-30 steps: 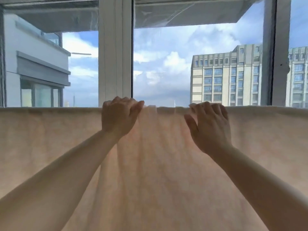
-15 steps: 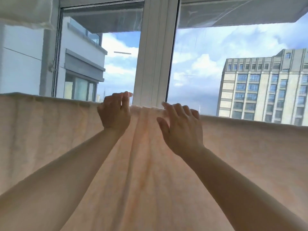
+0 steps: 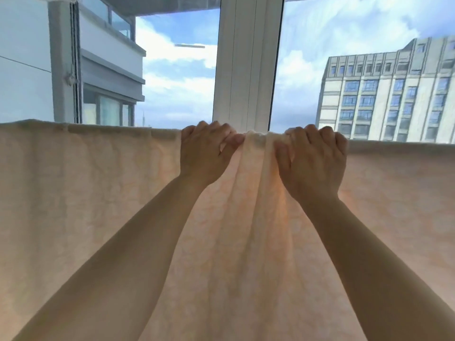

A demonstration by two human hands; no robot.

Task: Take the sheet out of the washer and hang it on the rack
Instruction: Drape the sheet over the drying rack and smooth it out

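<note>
Pale peach sheet (image 3: 98, 205) hangs draped, bunched at 12 o'clock — left hand (image 3: 205, 153) and right hand (image 3: 312, 163) both grip its top edge — window frame (image 3: 247, 62) behind.

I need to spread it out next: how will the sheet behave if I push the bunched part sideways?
Likely floppy: the sheet gathers into soft folds between the left hand and right hand. Probably thin and light, since daylight glows through it. It may bunch rather than slide.

Blocked ahead by pale peach patterned fabric sheet (image 3: 98, 205), hung edge to edge. Open gap above its top fold. Beyond, white vertical window mullion (image 3: 247, 57) and glass panes (image 3: 177, 77) close far side.
</note>
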